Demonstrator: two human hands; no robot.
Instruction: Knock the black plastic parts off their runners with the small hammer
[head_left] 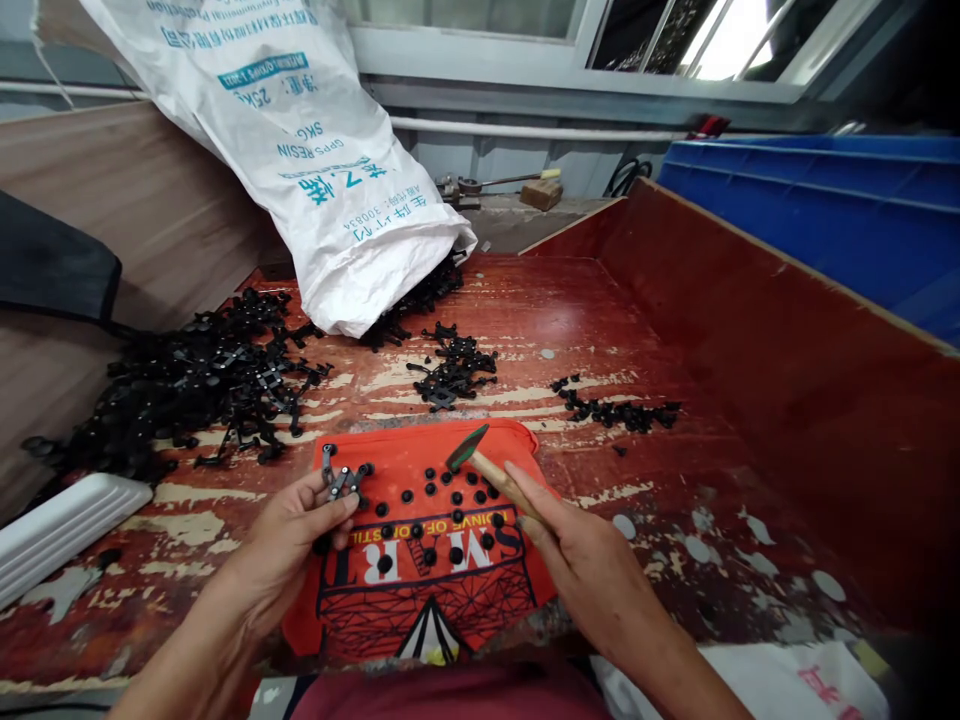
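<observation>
My left hand [300, 525] pinches a small black jointed part [346, 482] above the left side of an orange printed cloth [375, 635]. A wooden-handled hammer [501, 478] with a greenish head is gripped in my right hand [581, 545], its head over the cloth's upper middle. Several small round black pieces [429, 557] are scattered on the cloth between my hands. Beyond the cloth sit a small heap of black parts [454, 368] and a short row of smaller black pieces [626, 413].
A large pile of black parts [202, 375] lies at the left, near a white plastic piece [71, 535]. A white sack [300, 150] spills more parts onto the worn red table [525, 290]. A red board [772, 350] and blue crate [817, 210] stand right.
</observation>
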